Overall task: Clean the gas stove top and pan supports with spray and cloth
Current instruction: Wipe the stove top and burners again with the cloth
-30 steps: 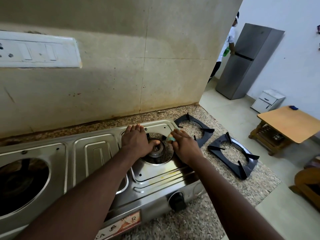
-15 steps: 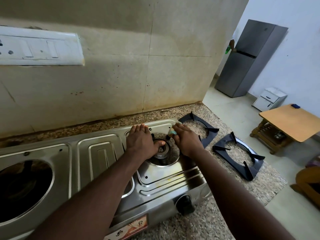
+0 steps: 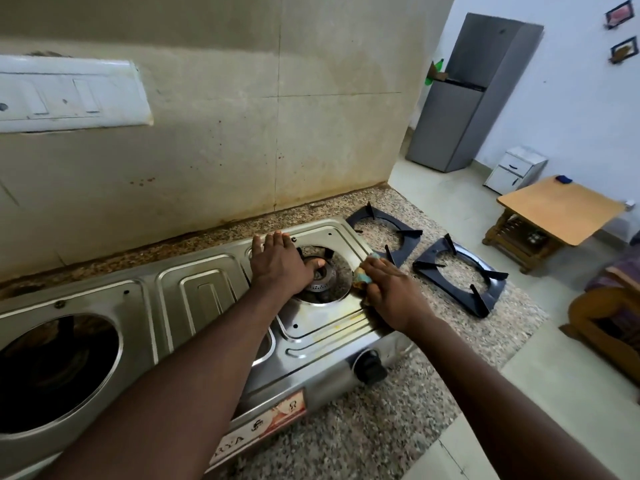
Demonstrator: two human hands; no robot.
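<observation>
Speckled granite desk [image 3: 381, 427] runs along a stained tiled wall, w/ a steel gas stove [image 3: 207, 299] on it. Left grip [image 3: 277, 268] lies flat on the stove top near its back edge, fingers straight, released, nothing held; thumb rests on the right burner [image 3: 320, 284]. Right grip [image 3: 388, 292] is clenched round a small cloth [image 3: 362, 277], pressing it to the stove top just right of the burner dish, by the stove's right edge. One pan support [image 3: 410, 233] lies on the desk beside the stove, close behind the right grip; second pan support [image 3: 495, 294] lies further right, apart from it. Black knob [image 3: 370, 367] on stove front. White switch panel [image 3: 69, 93] on the wall, upper left; grey fridge [image 3: 467, 98] in bkgd.
</observation>
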